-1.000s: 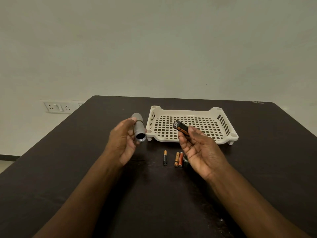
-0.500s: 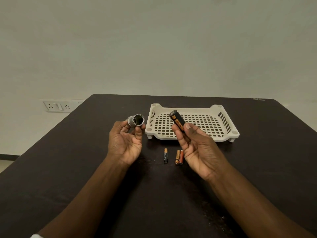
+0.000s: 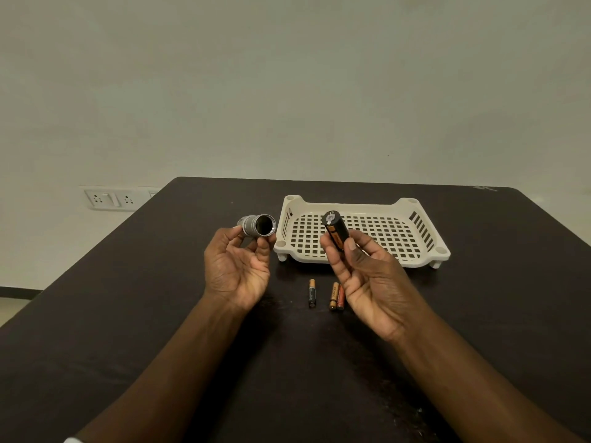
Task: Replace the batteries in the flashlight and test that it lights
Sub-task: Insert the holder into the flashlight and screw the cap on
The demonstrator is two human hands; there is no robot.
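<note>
Nearby, three loose batteries (image 3: 326, 295) before the white basket (image 3: 415, 215).

Dark table (image 3: 134, 314), matte top. A cream slotted tray (image 3: 422, 233) stands on its feet near the far edge. Nearer, 3 small batteries lie lengthwise: 1 single battery (image 3: 312, 292), and a touching pair (image 3: 336, 296) just beside it.

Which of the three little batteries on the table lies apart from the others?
The leftmost battery, dark-bodied with a copper top, lies alone; the other two batteries lie touching beside the right hand.
</note>
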